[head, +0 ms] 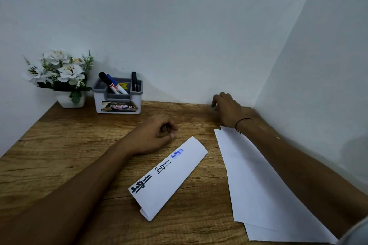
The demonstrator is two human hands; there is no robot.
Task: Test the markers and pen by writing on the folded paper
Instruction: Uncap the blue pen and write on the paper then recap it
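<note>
The folded paper [169, 177] lies slanted on the wooden desk [79, 145] and carries three scribbles, two black and one blue. My left hand [159, 133] rests loosely curled on the desk just above the paper's upper end, with nothing visible in it. My right hand [227, 109] reaches to the back of the desk near the wall, fingers closed around a small blue thing [213, 106] that is mostly hidden. A black marker [105, 81], a blue marker [115, 85] and a black pen [134, 81] stand in the grey-and-white holder [117, 103].
A white pot of white artificial flowers [59, 77] stands in the back left corner beside the holder. Loose white sheets [258, 185] lie under my right forearm. Walls close off the back and the right side.
</note>
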